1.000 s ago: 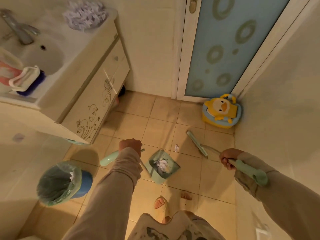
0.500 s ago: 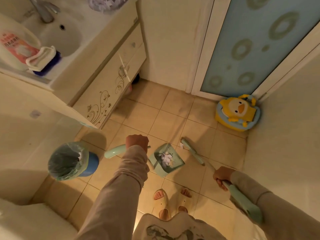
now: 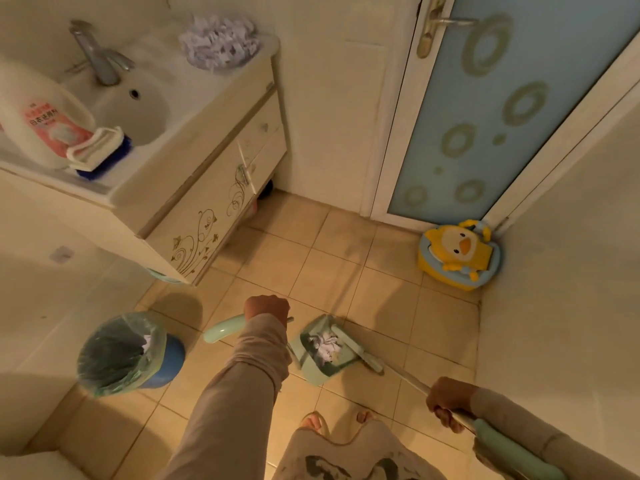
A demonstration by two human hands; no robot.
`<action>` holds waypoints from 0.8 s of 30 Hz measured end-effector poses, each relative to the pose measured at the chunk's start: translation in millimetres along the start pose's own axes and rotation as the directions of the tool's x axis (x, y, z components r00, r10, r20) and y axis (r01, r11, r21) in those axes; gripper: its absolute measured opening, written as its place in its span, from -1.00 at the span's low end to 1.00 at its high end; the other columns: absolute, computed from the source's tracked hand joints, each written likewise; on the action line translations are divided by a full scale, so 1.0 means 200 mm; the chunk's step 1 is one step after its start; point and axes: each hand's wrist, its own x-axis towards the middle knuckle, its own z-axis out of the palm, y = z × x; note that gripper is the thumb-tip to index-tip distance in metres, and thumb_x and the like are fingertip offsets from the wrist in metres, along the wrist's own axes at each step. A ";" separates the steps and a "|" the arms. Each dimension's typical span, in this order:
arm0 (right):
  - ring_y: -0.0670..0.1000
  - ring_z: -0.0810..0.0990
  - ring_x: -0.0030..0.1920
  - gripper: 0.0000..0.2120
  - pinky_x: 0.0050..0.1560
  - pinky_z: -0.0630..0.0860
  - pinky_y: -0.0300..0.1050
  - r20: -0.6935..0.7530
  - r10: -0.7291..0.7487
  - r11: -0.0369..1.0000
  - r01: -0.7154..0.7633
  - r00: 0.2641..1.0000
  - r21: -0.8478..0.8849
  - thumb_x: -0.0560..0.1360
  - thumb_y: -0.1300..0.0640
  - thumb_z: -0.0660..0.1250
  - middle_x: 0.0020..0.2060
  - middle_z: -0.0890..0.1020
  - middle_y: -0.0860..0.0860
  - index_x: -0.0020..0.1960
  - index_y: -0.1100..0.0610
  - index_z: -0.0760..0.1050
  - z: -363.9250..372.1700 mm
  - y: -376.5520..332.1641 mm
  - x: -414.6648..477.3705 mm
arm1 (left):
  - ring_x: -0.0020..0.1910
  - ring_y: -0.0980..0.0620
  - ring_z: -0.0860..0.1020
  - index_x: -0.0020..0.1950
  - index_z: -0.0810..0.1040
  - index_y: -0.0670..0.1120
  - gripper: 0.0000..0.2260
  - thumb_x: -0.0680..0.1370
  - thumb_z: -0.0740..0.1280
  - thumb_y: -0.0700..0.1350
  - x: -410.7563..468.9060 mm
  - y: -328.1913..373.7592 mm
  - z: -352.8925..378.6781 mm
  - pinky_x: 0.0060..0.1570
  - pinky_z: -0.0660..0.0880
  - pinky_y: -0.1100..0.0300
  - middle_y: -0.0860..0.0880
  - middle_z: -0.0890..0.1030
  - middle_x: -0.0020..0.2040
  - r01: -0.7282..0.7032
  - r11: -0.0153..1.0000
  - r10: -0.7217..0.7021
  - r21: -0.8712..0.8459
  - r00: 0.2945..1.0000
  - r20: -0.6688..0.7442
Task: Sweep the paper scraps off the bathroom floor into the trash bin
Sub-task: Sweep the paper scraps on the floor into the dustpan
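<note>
With the left hand [image 3: 266, 308] clenched on the dustpan [image 3: 320, 349] handle and right-hand fingers [image 3: 446, 415] wrapped round the broom [image 3: 360, 351], press the bristles against the pan's lip so the paper scraps [image 3: 325, 344] heaped inside stay put, then carry it level to the trash bin [image 3: 121, 355] by the floor's left edge.

Paper scraps [image 3: 325, 345] in dustpan [image 3: 313, 367], broom head [image 3: 356, 348] against its mouth

Beige tiled floor [image 3: 346, 258] takes up the middle of the frame. Sitting on it: a lined blue trash bin [image 3: 128, 355] at lower left, a green dustpan [image 3: 320, 351] in the lower middle, and a yellow duck potty [image 3: 459, 254] by the right wall.
</note>
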 end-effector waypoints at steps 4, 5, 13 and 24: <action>-0.11 0.31 -0.76 -0.63 -0.58 0.26 -0.36 0.015 0.035 0.999 -0.035 0.999 0.037 0.52 0.35 0.11 -0.77 0.34 -0.01 -0.46 0.18 0.28 -0.06 -0.04 -0.02 | 0.19 0.03 0.55 0.36 0.42 0.03 -0.64 0.56 0.30 -0.02 0.00 -0.06 0.00 0.13 0.47 0.17 0.04 0.58 0.22 -0.013 1.000 0.013 0.003 1.000 0.005; -0.11 0.31 -0.77 -0.62 -0.58 0.25 -0.38 0.016 0.036 0.998 -0.037 0.999 0.052 0.52 0.35 0.10 -0.78 0.34 -0.01 -0.46 0.18 0.27 -0.08 -0.05 -0.02 | 0.20 0.03 0.55 0.36 0.42 0.04 -0.64 0.56 0.29 -0.02 0.00 -0.07 0.01 0.14 0.47 0.17 0.04 0.57 0.23 -0.017 1.000 0.017 0.000 1.000 0.004; -0.09 0.29 -0.79 -0.57 -0.64 0.21 -0.42 -0.049 -0.016 0.988 0.024 0.999 0.154 0.54 0.35 0.08 -0.78 0.32 0.01 -0.49 0.15 0.23 -0.17 -0.23 -0.01 | 0.19 0.02 0.55 0.36 0.42 0.02 -0.64 0.56 0.29 -0.04 -0.02 -0.27 0.05 0.14 0.47 0.16 0.03 0.57 0.23 0.028 0.997 -0.028 -0.077 1.000 0.001; -0.07 0.26 -0.78 -0.59 -0.62 0.19 -0.41 -0.015 -0.077 0.996 0.076 0.997 -0.037 0.53 0.35 0.06 -0.78 0.29 0.01 -0.48 0.14 0.20 -0.15 -0.57 0.07 | 0.24 -0.01 0.54 0.35 0.44 0.00 -0.67 0.58 0.26 -0.03 -0.07 -0.36 0.16 0.13 0.46 0.14 0.01 0.56 0.26 0.135 0.979 -0.131 -0.153 0.991 0.038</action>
